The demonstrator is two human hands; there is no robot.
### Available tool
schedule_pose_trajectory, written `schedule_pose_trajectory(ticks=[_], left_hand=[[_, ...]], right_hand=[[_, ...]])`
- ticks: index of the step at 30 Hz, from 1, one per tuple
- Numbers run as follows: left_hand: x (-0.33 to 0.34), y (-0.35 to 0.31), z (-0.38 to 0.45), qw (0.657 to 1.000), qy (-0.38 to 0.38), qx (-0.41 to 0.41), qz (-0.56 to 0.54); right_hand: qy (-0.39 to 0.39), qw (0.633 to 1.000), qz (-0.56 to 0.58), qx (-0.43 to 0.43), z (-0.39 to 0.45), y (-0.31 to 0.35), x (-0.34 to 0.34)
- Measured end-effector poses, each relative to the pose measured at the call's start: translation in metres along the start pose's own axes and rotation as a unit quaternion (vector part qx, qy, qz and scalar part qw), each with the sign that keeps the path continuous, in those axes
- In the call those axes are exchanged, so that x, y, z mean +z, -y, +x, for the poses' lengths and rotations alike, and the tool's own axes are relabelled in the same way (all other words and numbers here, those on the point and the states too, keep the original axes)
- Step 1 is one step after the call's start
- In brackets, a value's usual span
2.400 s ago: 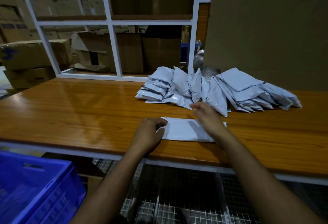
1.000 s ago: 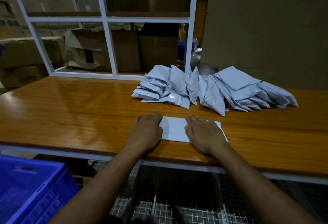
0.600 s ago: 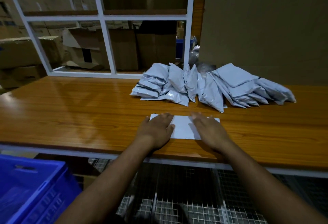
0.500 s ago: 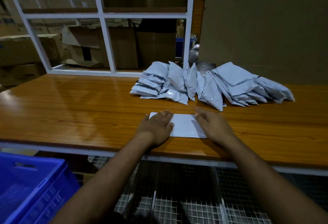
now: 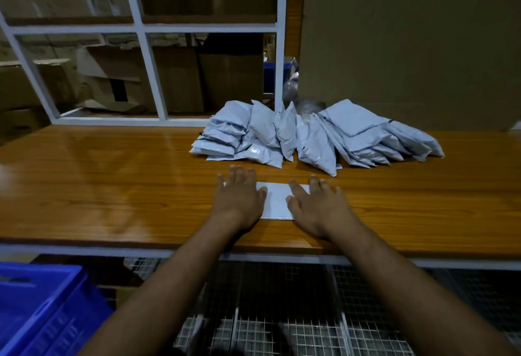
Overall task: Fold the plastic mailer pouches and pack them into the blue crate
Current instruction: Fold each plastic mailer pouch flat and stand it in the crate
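Nearest to you, down at the lower left and below the level of the table, sits the blue crate [image 5: 42, 310]; only its rim and one wall show, so you cannot tell what it already holds. Under the table edge a wire mesh shelf [image 5: 282, 313] runs across in front of you.

On the wooden table [image 5: 112, 186], close to its near edge, lies the mailer pouch [image 5: 275, 200] you are working on, flat and already folded into a narrow white rectangle. Your left hand [image 5: 239, 200] lies spread on its left end, fingers straight and pressing down. Your right hand [image 5: 318, 209] does the same on the right end, fingers flat and slightly fanned. Neither hand grips anything; both only press.

Expect this pouch to be light, thin and slick. The film will likely spring open once you let up, and it may slide on the glossy tabletop. You would do well to pinch it along the near folded edge, thumb beneath and fingers on top, so the layers stay together while you carry it left and down to the crate.

Farther back, toward the right of the table, the pile of pouches [image 5: 315, 133] leans in overlapping rows, well apart from your hands. Behind it stands a white shelf frame [image 5: 146, 68] with cardboard boxes [image 5: 174, 79] stacked beyond, and a large brown board [image 5: 408, 45] rises at the far right.
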State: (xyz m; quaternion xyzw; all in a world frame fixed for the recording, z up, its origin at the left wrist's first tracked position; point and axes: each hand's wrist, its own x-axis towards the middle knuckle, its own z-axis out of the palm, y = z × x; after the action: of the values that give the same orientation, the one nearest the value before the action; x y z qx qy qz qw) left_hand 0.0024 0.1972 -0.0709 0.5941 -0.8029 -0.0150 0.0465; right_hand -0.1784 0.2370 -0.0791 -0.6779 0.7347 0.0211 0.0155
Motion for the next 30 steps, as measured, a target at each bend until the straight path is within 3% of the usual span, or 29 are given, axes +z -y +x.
schedule_pose_trajectory(ticks=[2,5,9,16,18,21,23,26,28,30], left_hand=[[0.002,-0.004,-0.003,0.995,0.009,0.087,-0.052],[0.007,-0.002,-0.004,0.988,0.051,0.121,-0.075],[0.006,-0.003,-0.001,0.992,0.068,0.101,-0.023],[-0.001,0.002,0.002,0.994,0.11,0.015,0.01],[-0.002,0.002,0.003,0.995,0.092,0.012,0.045],[0.0,-0.006,0.001,0.997,-0.014,0.059,0.052],[0.002,-0.01,0.0,0.994,-0.036,0.095,-0.033],[0.008,-0.008,0.001,0.989,0.021,0.118,-0.083],[0.01,-0.008,-0.001,0.989,0.025,0.117,-0.085],[0.009,-0.009,-0.004,0.984,0.002,0.11,-0.137]], right_hand=[[-0.008,1.0,0.007,-0.001,-0.004,-0.001,0.001],[-0.012,0.997,0.058,-0.04,-0.01,-0.01,0.002],[0.012,0.989,0.139,-0.044,-0.013,-0.034,-0.014],[0.033,0.999,0.002,-0.023,-0.013,-0.04,-0.005],[0.036,0.998,-0.047,-0.007,-0.013,-0.035,-0.009],[0.017,0.998,-0.067,-0.011,-0.016,-0.035,-0.007],[0.03,0.999,-0.026,-0.027,-0.016,-0.041,-0.006],[0.054,0.996,0.066,-0.023,-0.02,-0.048,-0.013],[0.012,0.989,0.149,-0.015,-0.023,-0.044,-0.021],[-0.084,0.967,0.238,-0.029,-0.025,-0.027,-0.029]])
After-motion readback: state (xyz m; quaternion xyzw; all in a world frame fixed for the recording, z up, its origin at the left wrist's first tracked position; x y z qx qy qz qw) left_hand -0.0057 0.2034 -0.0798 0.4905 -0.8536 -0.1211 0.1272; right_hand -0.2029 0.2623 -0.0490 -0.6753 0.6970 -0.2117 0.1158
